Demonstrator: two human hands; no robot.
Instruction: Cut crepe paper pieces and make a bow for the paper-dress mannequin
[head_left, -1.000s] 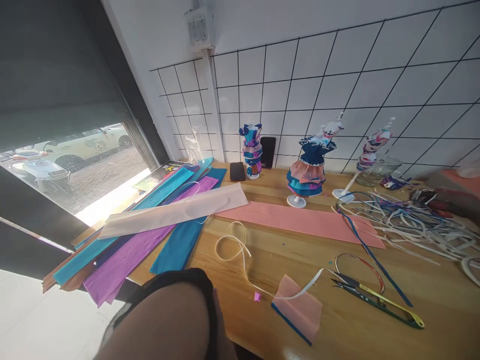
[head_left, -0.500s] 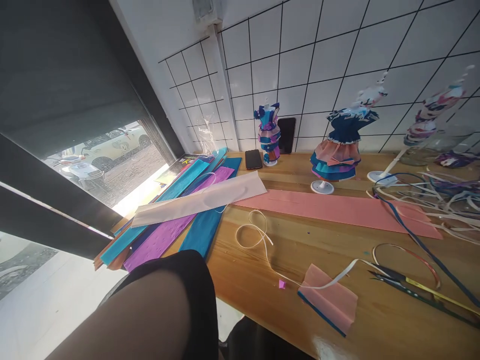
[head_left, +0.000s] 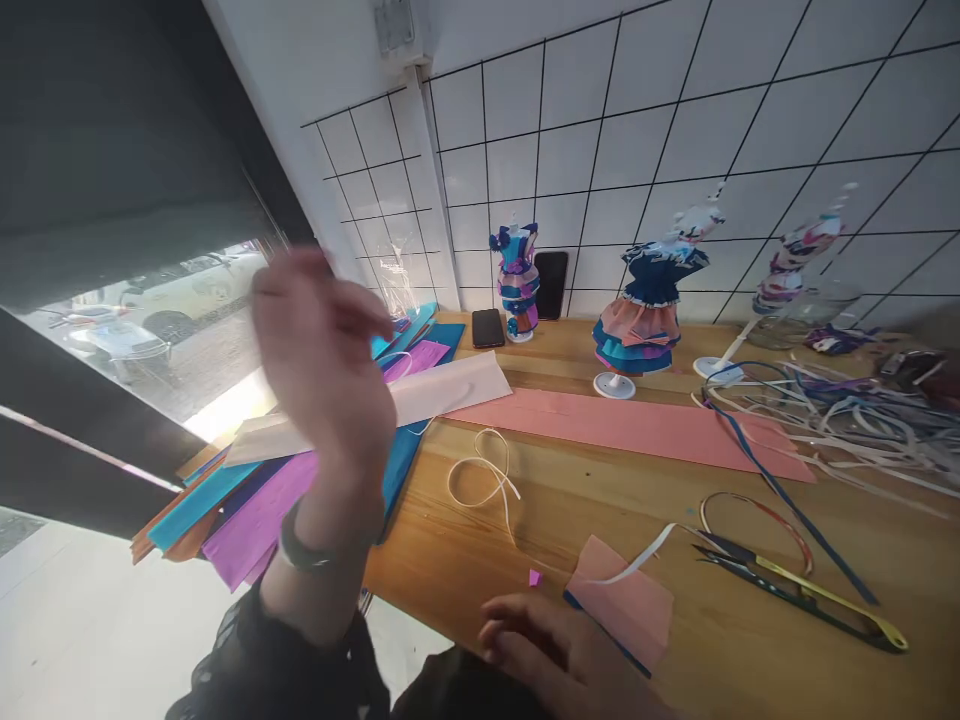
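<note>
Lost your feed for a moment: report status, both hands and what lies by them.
Left hand raised above the crepe paper strips, blurred, holding nothing. Right hand at the table edge, beside the folded pink piece. Snips lie apart, further right.

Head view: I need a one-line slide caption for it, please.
Left hand raised, blurred, above crepe paper strips; right hand rests beside a folded pink piece.

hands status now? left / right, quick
Left hand: raised above the coloured crepe paper strips, motion-blurred, holding nothing visible; open or closed cannot be told.
Right hand: open, resting at the wooden table edge beside the folded pink paper piece, holding nothing.
</note>
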